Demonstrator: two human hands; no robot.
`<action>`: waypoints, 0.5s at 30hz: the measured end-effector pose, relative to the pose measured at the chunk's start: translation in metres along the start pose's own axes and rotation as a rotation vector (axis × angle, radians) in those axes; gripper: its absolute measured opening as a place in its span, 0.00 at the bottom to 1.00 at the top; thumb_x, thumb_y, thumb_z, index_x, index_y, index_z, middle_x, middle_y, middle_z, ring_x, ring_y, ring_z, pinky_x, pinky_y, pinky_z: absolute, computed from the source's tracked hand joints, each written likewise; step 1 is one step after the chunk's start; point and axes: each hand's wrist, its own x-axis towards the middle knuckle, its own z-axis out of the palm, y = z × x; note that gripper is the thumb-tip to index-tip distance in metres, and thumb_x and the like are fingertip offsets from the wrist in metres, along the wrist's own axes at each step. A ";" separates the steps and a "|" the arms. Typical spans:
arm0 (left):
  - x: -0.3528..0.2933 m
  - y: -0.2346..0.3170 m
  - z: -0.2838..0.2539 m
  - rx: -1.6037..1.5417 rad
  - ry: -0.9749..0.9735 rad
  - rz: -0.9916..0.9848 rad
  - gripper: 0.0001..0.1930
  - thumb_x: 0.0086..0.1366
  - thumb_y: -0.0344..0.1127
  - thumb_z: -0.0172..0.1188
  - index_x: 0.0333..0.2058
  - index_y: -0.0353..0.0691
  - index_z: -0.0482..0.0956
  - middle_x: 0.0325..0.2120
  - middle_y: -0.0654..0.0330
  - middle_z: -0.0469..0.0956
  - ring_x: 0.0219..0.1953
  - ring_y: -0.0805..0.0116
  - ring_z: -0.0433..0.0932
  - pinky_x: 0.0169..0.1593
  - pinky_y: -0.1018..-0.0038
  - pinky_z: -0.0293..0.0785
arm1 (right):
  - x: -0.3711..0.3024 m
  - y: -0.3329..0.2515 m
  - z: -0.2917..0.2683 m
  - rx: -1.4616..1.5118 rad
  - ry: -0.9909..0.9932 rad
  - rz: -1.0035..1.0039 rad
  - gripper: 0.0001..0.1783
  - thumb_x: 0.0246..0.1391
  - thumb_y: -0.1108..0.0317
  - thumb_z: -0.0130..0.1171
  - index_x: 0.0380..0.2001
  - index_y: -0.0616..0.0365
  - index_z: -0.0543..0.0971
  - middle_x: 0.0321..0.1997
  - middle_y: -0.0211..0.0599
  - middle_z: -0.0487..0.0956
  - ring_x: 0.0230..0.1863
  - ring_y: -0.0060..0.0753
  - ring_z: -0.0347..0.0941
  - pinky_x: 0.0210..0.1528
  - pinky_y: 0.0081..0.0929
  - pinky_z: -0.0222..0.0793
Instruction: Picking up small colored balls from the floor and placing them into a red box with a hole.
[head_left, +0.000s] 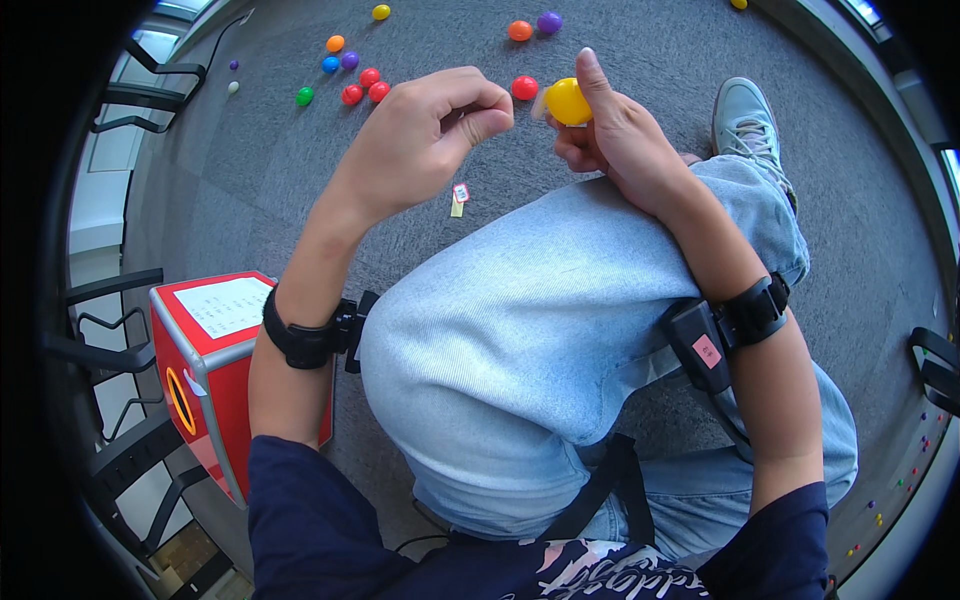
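Observation:
Above my raised knee, my right hand (625, 145) holds a yellow plastic ball (569, 102) between the upright thumb and the curled fingers. At the ball's left edge shows a small pale, see-through piece (540, 104), perhaps tape or film; I cannot tell which. To the left, my left hand (425, 135) is closed in a pinch, thumb pressed against the bent forefinger, a short way apart from the ball. What it pinches, if anything, does not show. A red ball (525, 88) lies on the floor behind the gap between my hands.
Several coloured balls, such as a green one (305, 96) and an orange one (520, 31), lie scattered on the grey carpet (270, 190). A small label (459, 195) lies nearer. Beside my left arm stands a red box (215, 340) with a round opening. Black chair legs (110, 350) line the left.

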 end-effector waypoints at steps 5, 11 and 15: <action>-0.007 -0.004 -0.002 -0.008 0.036 -0.107 0.08 0.64 0.34 0.57 0.33 0.35 0.74 0.25 0.65 0.71 0.28 0.77 0.68 0.35 0.80 0.66 | 0.002 0.001 -0.003 0.101 -0.031 0.036 0.39 0.58 0.30 0.30 0.34 0.59 0.72 0.21 0.26 0.66 0.20 0.15 0.57 0.23 0.13 0.55; -0.014 -0.021 -0.014 0.056 0.022 -0.269 0.09 0.65 0.35 0.56 0.37 0.35 0.77 0.28 0.64 0.75 0.30 0.77 0.71 0.36 0.81 0.68 | 0.000 0.001 -0.002 0.048 -0.049 0.024 0.39 0.59 0.31 0.30 0.35 0.59 0.73 0.20 0.26 0.65 0.20 0.14 0.57 0.24 0.13 0.55; -0.003 -0.005 0.001 -0.004 0.218 -0.094 0.10 0.63 0.35 0.57 0.40 0.36 0.79 0.30 0.64 0.77 0.31 0.77 0.72 0.35 0.82 0.67 | 0.001 0.003 -0.002 0.035 -0.046 -0.006 0.38 0.58 0.32 0.34 0.32 0.59 0.75 0.19 0.27 0.66 0.19 0.15 0.60 0.22 0.13 0.58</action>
